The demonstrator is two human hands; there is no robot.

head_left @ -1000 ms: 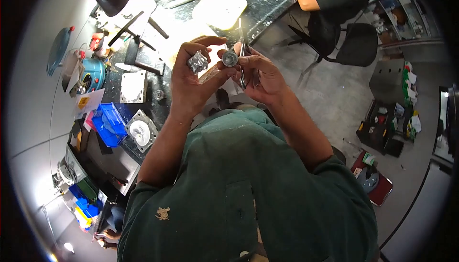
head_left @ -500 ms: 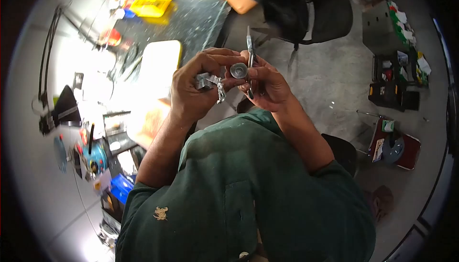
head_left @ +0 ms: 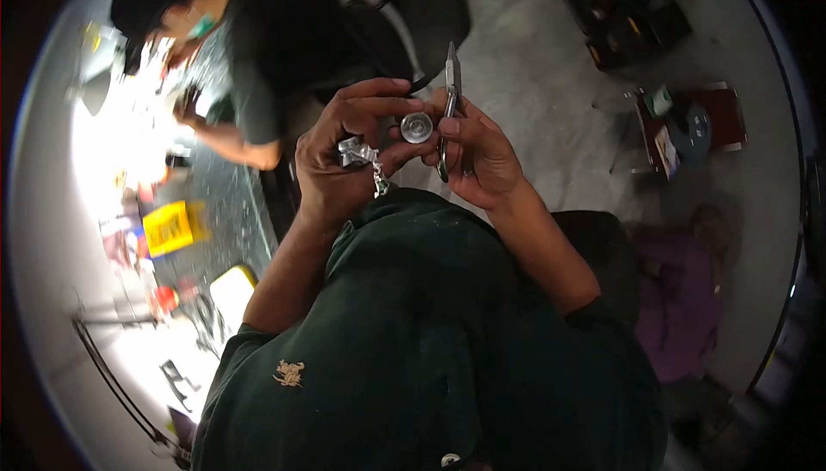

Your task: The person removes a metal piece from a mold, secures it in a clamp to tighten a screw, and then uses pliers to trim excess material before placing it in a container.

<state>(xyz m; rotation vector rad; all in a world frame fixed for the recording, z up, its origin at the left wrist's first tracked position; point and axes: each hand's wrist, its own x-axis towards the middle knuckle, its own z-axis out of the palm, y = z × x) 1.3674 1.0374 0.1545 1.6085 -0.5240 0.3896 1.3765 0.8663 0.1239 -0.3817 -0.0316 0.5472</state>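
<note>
Between its thumb and fingertips, my left hand holds a small round silver metal piece, its ringed circular face turned towards me. A crumpled shiny silver strip is also tucked in that palm, with a twisted end hanging below. Close beside the round piece, my right hand grips slim pliers, their pointed jaws upward and the handles down along the palm. The fingers of both hands nearly meet in front of my dark green shirt.
A person in dark clothes leans over the bright workbench at upper left. On the bench are a yellow bin and a lamp arm. A red-topped stool and black toolbox stand on the right.
My view has swung right, so the bench moves to the lower left and the other person shows more. Both hands keep their holds; the round piece has shifted slightly left.
</note>
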